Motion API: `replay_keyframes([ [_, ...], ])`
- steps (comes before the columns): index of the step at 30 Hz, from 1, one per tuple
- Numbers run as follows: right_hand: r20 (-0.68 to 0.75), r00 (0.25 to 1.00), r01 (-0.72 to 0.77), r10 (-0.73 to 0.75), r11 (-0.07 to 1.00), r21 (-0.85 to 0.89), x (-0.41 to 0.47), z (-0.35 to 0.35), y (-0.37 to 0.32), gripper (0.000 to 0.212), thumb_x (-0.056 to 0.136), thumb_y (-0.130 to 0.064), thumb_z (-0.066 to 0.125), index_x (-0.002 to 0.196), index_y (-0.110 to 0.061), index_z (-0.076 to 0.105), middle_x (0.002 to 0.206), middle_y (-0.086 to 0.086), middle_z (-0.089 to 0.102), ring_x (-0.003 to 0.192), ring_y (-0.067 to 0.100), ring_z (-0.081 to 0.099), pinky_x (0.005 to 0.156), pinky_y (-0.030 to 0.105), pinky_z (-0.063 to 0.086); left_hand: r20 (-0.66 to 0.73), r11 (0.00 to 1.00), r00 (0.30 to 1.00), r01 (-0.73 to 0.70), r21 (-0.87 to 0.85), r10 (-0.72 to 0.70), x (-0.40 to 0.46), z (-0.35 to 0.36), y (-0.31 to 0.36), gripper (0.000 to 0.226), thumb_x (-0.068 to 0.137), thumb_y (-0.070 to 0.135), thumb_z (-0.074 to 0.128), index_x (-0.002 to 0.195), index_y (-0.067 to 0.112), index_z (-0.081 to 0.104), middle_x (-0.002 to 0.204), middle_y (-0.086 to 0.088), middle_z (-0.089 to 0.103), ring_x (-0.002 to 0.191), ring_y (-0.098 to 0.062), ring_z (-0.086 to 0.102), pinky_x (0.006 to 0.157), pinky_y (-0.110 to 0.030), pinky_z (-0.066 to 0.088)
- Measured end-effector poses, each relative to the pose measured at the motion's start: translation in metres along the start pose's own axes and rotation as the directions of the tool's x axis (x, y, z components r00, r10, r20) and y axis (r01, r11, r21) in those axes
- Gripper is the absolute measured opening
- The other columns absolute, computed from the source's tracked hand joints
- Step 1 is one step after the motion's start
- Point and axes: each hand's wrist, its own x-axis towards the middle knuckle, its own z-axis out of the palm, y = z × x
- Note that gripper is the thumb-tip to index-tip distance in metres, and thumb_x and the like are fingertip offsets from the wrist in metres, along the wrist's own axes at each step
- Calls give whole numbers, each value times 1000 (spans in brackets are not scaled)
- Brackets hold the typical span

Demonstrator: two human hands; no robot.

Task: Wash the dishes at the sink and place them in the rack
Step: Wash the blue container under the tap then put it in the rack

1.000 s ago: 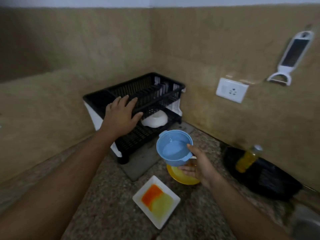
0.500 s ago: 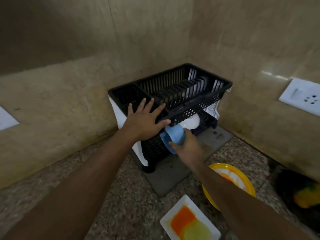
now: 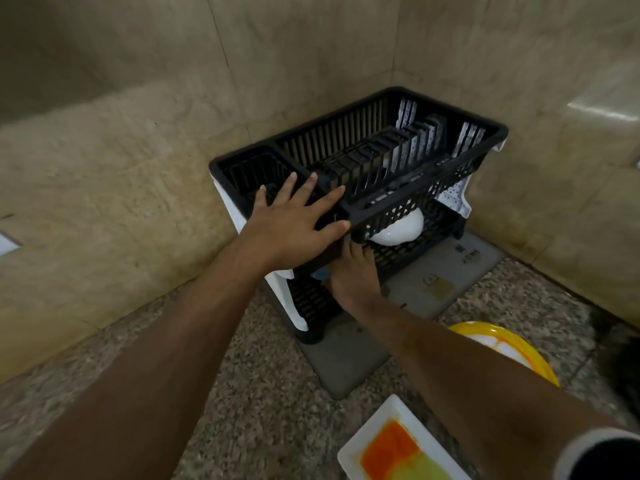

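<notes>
Granite tabletop (image 3: 263, 403): left hand (image 3: 294, 220) spread flat on dish rack (image 3: 381, 168); right hand (image 3: 351, 275) beneath it, fingers hidden, grip unclear

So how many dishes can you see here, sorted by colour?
White: 2, the bowl in the rack's lower tier and the square plate on the counter.
Yellow: 1, the plate.
Blue: 1, the cup, mostly hidden by the right hand.
Total: 4.

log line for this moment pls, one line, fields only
left hand: flat on rack top tier | right hand: reaching into lower tier, blue cup mostly hidden | white bowl: lower tier
</notes>
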Motion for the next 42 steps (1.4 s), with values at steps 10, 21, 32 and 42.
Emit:
replay_keyframes([
  [10, 98, 995, 12, -27, 988, 152, 6, 10, 4, 65, 71, -38, 74, 127, -11, 54, 122, 15, 54, 108, 37, 51, 87, 46, 45, 1, 1000, 1000, 0, -11, 0, -2, 0, 0, 64, 89, 76, 13, 148, 56, -3, 164, 8, -12, 151, -18, -15, 118, -58, -7],
  [21, 291, 952, -267, 94, 722, 639, 23, 21, 14, 102, 65, -63, 74, 146, -21, 28, 146, 10, 37, 129, 31, 44, 98, 44, 49, -16, 1000, 1000, 2, -8, -2, -1, 2, 1, 64, 90, 76, 14, 149, 56, -2, 165, 8, -10, 151, -18, -13, 119, -59, -5],
  [32, 368, 926, -295, 85, 772, 563, 14, 13, 16, 105, 75, -60, 65, 155, -23, 8, 152, 13, 27, 138, 33, 33, 107, 48, 41, -47, 1000, 999, -9, -14, 9, -1, 3, 1, 64, 91, 75, 17, 149, 55, 2, 165, 7, -7, 152, -18, -9, 120, -56, 0],
  [42, 242, 954, -287, 175, 762, 580, -87, -84, 67, 55, 96, -37, 58, 144, -14, 46, 143, 8, 51, 128, 24, 49, 104, 34, 41, -436, 993, 897, -107, -52, 74, -25, 1, 12, 61, 95, 56, 35, 148, 27, 38, 151, -8, 42, 139, -28, 38, 112, -49, 32],
])
